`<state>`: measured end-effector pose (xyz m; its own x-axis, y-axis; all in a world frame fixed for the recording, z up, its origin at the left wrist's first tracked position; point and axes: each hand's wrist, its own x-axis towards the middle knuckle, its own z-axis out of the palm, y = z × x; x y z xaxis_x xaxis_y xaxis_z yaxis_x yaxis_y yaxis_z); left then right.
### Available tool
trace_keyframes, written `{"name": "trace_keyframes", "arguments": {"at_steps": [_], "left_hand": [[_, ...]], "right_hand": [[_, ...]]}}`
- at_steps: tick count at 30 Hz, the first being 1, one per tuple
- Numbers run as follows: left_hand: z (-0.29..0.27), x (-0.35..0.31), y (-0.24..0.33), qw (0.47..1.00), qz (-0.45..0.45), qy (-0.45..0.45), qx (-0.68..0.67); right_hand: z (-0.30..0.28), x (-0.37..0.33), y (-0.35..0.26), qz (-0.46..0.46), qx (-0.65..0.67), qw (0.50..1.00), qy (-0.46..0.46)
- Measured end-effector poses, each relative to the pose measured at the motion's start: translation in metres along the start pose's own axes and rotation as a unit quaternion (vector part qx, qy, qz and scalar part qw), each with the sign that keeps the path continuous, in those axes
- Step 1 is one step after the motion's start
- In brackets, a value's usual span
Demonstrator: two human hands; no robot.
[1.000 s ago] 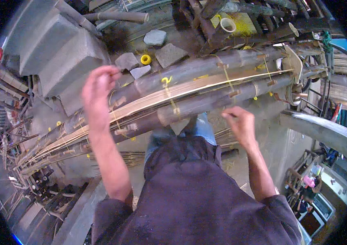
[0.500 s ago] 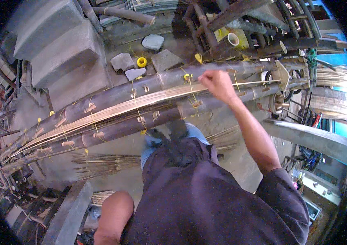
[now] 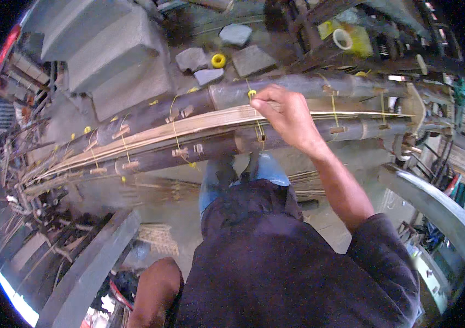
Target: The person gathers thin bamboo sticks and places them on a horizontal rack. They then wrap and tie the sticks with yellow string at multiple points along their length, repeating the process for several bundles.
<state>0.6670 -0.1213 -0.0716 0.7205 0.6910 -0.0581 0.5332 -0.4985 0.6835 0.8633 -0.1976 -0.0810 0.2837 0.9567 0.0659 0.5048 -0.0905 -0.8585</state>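
Note:
My right hand (image 3: 287,117) is over the middle of a long bamboo frame, its fingers pinched together at a yellow cord (image 3: 252,94) with a bunched knot. That cord loops across between two dark bamboo poles, the far pole (image 3: 232,97) and the near pole (image 3: 216,147). Between the poles lies a bundle of thin pale bamboo strips (image 3: 199,121), just under my fingers. Short wooden pegs (image 3: 180,113) stick out of the poles, with more yellow cords tied at them. Of my left arm only the bent elbow (image 3: 161,279) shows at the lower edge; the left hand is outside the picture.
Beyond the frame, a yellow cord roll (image 3: 218,60) lies among flat stones (image 3: 253,60). Concrete steps (image 3: 117,60) rise at the far left. Concrete beams (image 3: 93,268) flank me on both sides. Split strips (image 3: 161,188) lie on the floor behind the near pole.
My right hand has come to the knotted yellow cord, its fingertips now at the knot. The whole view has shifted, so the stones and steps appear farther right.

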Motion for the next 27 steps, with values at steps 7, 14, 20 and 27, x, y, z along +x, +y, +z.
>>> {"name": "trace_keyframes", "arguments": {"at_steps": [7, 14, 20, 27], "left_hand": [[-0.003, 0.011, 0.006, 1.000, -0.009, 0.006, -0.028], [-0.022, -0.010, -0.003, 0.998, 0.009, 0.020, -0.064], [-0.044, -0.031, -0.008, 0.992, 0.017, 0.047, -0.113], [-0.080, -0.061, 0.016, 0.981, 0.054, 0.092, -0.163]], "right_hand": [[0.038, 0.054, -0.008, -0.194, -0.308, 0.885, -0.290], [0.046, 0.047, 0.008, -0.200, -0.381, 0.861, -0.272], [0.022, 0.033, -0.017, -0.103, -0.358, 0.897, -0.238], [-0.048, -0.097, -0.003, 0.006, -0.333, 0.938, -0.097]]}}
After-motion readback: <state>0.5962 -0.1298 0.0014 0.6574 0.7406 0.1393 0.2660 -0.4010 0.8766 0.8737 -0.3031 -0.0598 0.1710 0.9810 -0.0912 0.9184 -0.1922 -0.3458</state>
